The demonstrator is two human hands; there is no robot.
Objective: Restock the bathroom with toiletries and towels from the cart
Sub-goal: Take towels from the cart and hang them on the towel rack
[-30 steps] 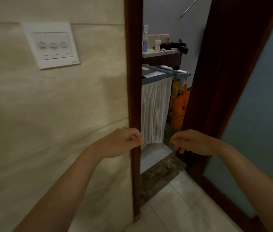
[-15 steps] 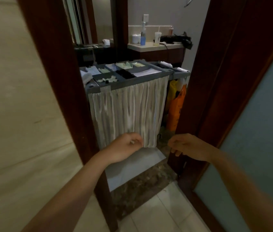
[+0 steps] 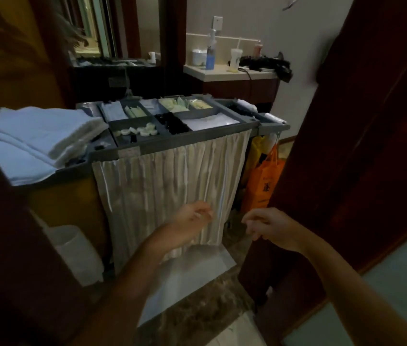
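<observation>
Down the right side of the frame, dark wooden door frame point(image 3: 372, 146). In the centre, beyond the doorway, grey cart point(image 3: 271, 126), pale pleated curtain point(image 3: 172, 191) hanging over its front. Upper left, on the cart's top, folded white towels point(image 3: 35, 138) in a stack. Just right of them, compartment tray point(image 3: 147, 146) of toiletries, small white rounds point(image 3: 137, 131) nearest. Right of the curtain, hanging orange bag point(image 3: 262, 186). Low centre, left hand point(image 3: 192, 221) before the curtain, fingers curled, blurred; cannot tell whether pinching anything. Near it, right hand point(image 3: 269, 226), fingers loosely curled downward, gripping nothing.
</observation>
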